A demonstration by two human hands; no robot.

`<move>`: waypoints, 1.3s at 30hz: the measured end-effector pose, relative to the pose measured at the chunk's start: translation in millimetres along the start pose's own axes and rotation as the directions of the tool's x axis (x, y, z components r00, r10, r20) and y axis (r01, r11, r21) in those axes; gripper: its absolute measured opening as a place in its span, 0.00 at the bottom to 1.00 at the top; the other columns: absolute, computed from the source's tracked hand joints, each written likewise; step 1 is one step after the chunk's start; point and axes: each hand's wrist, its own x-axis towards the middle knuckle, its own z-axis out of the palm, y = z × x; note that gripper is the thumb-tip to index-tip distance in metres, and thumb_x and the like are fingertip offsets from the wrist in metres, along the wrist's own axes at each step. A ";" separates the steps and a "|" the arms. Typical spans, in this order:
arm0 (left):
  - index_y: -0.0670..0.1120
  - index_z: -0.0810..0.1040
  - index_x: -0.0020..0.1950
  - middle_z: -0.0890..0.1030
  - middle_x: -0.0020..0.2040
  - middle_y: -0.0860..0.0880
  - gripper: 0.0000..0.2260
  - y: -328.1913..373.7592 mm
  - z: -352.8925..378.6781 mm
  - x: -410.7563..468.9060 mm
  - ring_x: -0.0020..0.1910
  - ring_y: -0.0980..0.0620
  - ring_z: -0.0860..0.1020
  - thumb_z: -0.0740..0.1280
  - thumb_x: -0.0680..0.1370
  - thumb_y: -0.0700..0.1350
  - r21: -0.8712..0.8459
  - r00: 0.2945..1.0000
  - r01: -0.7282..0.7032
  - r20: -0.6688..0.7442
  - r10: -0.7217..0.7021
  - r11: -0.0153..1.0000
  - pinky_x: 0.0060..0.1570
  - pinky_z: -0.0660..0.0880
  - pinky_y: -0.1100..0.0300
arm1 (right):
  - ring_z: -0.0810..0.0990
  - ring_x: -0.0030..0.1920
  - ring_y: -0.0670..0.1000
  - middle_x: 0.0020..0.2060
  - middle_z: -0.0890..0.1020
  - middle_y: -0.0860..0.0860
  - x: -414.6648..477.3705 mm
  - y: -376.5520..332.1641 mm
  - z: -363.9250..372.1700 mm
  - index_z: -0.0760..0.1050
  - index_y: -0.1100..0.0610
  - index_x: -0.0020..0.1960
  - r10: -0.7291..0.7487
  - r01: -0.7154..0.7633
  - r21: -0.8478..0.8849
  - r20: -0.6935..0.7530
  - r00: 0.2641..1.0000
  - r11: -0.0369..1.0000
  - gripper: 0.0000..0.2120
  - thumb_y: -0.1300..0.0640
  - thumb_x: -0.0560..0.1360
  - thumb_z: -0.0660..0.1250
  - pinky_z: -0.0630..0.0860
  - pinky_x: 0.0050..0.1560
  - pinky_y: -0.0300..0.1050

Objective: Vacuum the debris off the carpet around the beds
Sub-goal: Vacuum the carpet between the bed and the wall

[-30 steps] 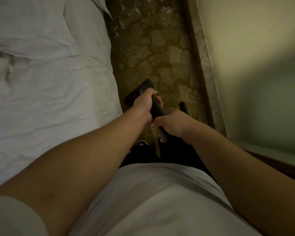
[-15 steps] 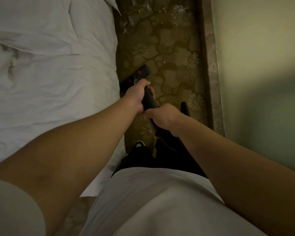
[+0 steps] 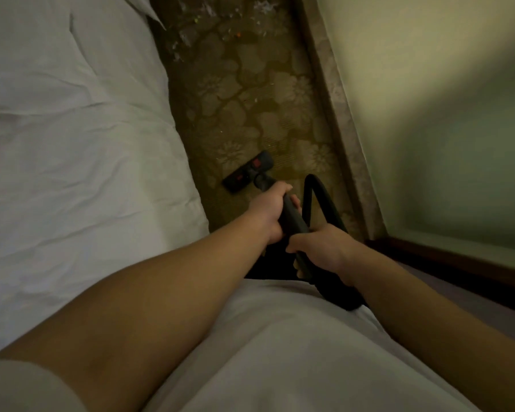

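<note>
Head view: the left hand sits just below the centre of the frame, fingers wrapped round the black wand. The right hand is right behind it, lower and to the right, gripping the same wand at its rear end. The wand's long axis runs from lower right to upper left, pointing up the frame and away from the person. At its far tip, the nozzle lies flat on the carpet at the frame's centre, set crosswise to the wand, with its long axis running from lower left to upper right. A hose loops up just right of the hands. The flower-patterned carpet forms a narrow strip between the white bed on the left and the skirting and wall on the right. Pale debris lies scattered at the top of the strip, well apart from the nozzle. A white shirt fills the bottom.
</note>
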 end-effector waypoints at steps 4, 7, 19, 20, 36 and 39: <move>0.44 0.77 0.47 0.77 0.30 0.48 0.04 -22.0 -20.9 -2.1 0.33 0.51 0.77 0.70 0.77 0.44 0.056 0.999 0.010 0.051 -0.013 0.998 0.40 0.78 0.55 | 0.84 0.30 0.53 0.37 0.85 0.58 -16.8 22.7 28.0 0.81 0.65 0.52 0.028 -0.025 0.082 -0.027 0.999 0.996 0.12 0.56 0.76 0.73 0.78 0.29 0.41; 0.43 0.77 0.48 0.77 0.31 0.47 0.05 -31.3 -32.5 -7.2 0.33 0.51 0.77 0.71 0.77 0.43 0.093 0.995 0.030 0.087 -0.039 0.995 0.40 0.78 0.55 | 0.85 0.32 0.55 0.37 0.86 0.58 -27.1 30.8 45.4 0.82 0.65 0.53 0.049 -0.043 0.140 -0.040 0.998 0.989 0.13 0.55 0.76 0.73 0.80 0.33 0.43; 0.42 0.76 0.54 0.77 0.36 0.47 0.08 -43.7 -56.1 -25.7 0.35 0.51 0.76 0.69 0.78 0.43 0.130 0.983 0.061 0.165 -0.082 0.990 0.36 0.77 0.54 | 0.84 0.34 0.57 0.37 0.85 0.59 -56.5 33.3 73.3 0.79 0.64 0.52 0.035 -0.020 0.176 -0.081 0.996 0.984 0.11 0.56 0.77 0.73 0.80 0.33 0.45; 0.42 0.76 0.54 0.77 0.36 0.47 0.08 -40.0 -58.3 -24.5 0.35 0.51 0.76 0.69 0.78 0.44 0.125 0.985 0.047 0.162 -0.067 0.991 0.35 0.77 0.54 | 0.84 0.34 0.57 0.37 0.85 0.59 -55.6 30.8 75.3 0.80 0.63 0.52 0.027 -0.013 0.170 -0.082 0.996 0.985 0.11 0.56 0.77 0.73 0.80 0.34 0.46; 0.42 0.74 0.41 0.74 0.29 0.47 0.10 71.5 -13.8 -35.7 0.33 0.49 0.74 0.66 0.81 0.43 0.229 0.983 -0.159 0.128 0.132 0.961 0.43 0.75 0.52 | 0.86 0.39 0.60 0.36 0.86 0.60 -4.4 -52.6 37.6 0.82 0.63 0.52 -0.099 0.116 0.166 -0.107 0.989 0.979 0.13 0.53 0.76 0.73 0.82 0.45 0.54; 0.42 0.74 0.44 0.75 0.31 0.47 0.08 87.9 4.4 -24.1 0.34 0.49 0.74 0.67 0.80 0.44 0.212 0.988 -0.142 0.083 0.127 0.967 0.41 0.76 0.52 | 0.86 0.37 0.58 0.34 0.85 0.58 6.7 -68.6 18.2 0.82 0.63 0.48 -0.113 0.125 0.137 -0.091 0.989 0.983 0.11 0.54 0.77 0.71 0.82 0.45 0.53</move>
